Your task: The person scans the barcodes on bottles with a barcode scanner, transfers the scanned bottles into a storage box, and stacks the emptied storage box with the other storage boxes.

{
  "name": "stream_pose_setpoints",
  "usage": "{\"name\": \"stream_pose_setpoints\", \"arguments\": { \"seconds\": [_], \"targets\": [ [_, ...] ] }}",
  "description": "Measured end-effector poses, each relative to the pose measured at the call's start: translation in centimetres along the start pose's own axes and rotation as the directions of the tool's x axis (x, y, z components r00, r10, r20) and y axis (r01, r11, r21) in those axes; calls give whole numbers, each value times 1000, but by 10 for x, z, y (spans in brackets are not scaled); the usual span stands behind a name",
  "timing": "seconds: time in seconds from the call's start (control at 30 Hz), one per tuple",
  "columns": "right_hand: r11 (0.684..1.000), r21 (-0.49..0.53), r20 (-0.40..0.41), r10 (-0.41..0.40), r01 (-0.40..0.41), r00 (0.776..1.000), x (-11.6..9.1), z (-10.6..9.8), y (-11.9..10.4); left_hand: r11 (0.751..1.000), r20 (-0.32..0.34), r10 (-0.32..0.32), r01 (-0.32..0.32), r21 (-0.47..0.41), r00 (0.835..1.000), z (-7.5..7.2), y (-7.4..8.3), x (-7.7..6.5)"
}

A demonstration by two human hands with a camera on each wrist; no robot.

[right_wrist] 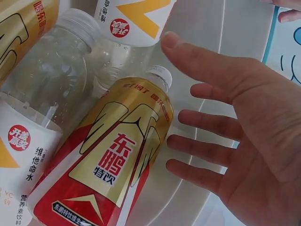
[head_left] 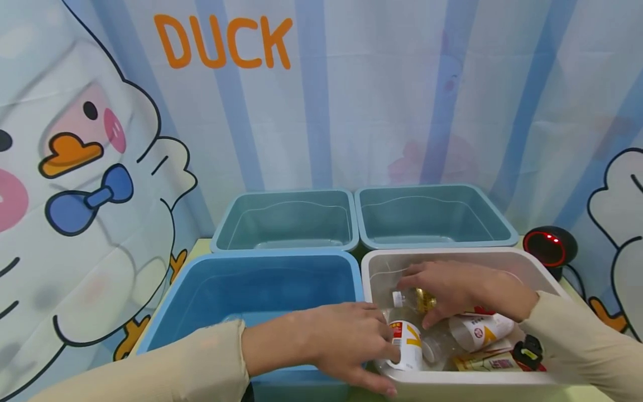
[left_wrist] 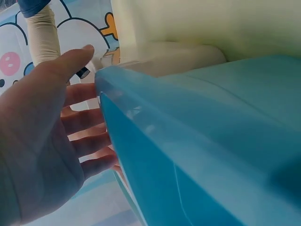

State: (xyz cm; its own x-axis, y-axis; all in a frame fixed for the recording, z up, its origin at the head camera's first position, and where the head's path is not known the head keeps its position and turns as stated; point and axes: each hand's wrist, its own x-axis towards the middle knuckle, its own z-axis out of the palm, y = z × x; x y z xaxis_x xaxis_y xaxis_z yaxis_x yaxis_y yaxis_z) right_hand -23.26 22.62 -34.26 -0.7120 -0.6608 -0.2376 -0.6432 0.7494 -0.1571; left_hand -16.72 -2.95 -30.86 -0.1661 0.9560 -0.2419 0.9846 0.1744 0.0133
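Observation:
My right hand (head_left: 454,287) reaches into the white bin (head_left: 452,378), fingers spread. In the right wrist view its fingertips lie right beside a gold-and-red drink bottle (right_wrist: 124,150) with a white cap, without curling round it. A clear bottle with a white label (right_wrist: 44,89) lies alongside that one. My left hand (head_left: 354,340) hovers with loosely bent fingers where the blue bin (head_left: 271,259) meets the white bin, near a white-labelled bottle (head_left: 406,345). The left wrist view shows its fingers extended beside the blue bin's rim, holding nothing.
Two grey-green bins (head_left: 286,245) (head_left: 437,244) stand behind the front pair. A yellow packet (head_left: 489,363) and a small black-and-yellow item (head_left: 528,352) lie in the white bin. At the back right sits a black device with red lights (head_left: 550,245). A printed duck curtain (head_left: 351,111) hangs behind.

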Motion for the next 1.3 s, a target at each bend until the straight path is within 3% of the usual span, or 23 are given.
{"name": "stream_pose_setpoints", "arguments": {
  "seconds": [0.17, 0.43, 0.67, 0.93, 1.1, 1.3],
  "targets": [
    [1000, -27, -14, 2, -2, 1000, 3, 5, -1, 999, 15, -6, 5, 39, 1000, 3, 0, 1],
    [986, -162, -68, -57, 45, 996, 6, 12, 1, 998, 14, -4, 3, 69, 1000, 4, 0, 3],
    [947, -311, -112, -127, 86, 986, 8, 23, 3, 999, -2, 2, -2, 48, 1000, 6, -1, 3],
    [895, -440, -143, -149, 72, 978, 8, 29, 6, 999, -12, 6, -5, 50, 1000, 7, -1, 3],
    [879, -474, -160, -148, 56, 976, 7, 30, 5, 999, -16, 5, -4, 44, 1000, 8, -1, 2],
    [882, -467, -156, -145, 56, 977, 6, 31, 3, 998, -16, 5, -4, 70, 1000, 9, 0, 2]
  ]
}}
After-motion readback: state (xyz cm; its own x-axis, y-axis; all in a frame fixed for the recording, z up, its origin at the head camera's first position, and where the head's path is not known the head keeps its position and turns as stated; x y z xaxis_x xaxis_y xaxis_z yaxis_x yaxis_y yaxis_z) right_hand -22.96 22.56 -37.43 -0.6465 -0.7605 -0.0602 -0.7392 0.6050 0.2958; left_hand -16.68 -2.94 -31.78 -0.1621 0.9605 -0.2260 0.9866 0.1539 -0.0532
